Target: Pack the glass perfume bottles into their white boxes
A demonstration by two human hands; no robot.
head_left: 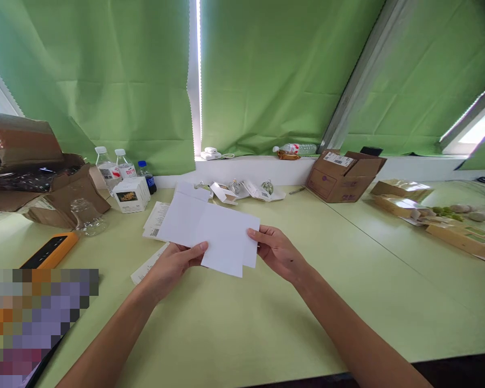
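A plain white, unfolded cardboard box (222, 231) is held up flat above the table, its flaps spread. My left hand (178, 261) grips its lower edge, thumb on top and fingers underneath. At its right end, my right hand (278, 250) pinches a flap between thumb and fingers. Behind and below the left part lie flat printed cartons (156, 218), partly covered. Another printed piece (145, 267) lies beside my left wrist. Farther back, several small opened white boxes (225, 193) rest near the wall, with clear glass-like items (268, 187) among them.
A stack of white boxes (131, 195) stands by several bottles (123, 164) at the back left. A clear glass vessel (87, 218) and an orange power strip (59, 250) are nearer. Open brown cartons (339, 175) stand at back right and far left; food trays (461, 240) lie right.
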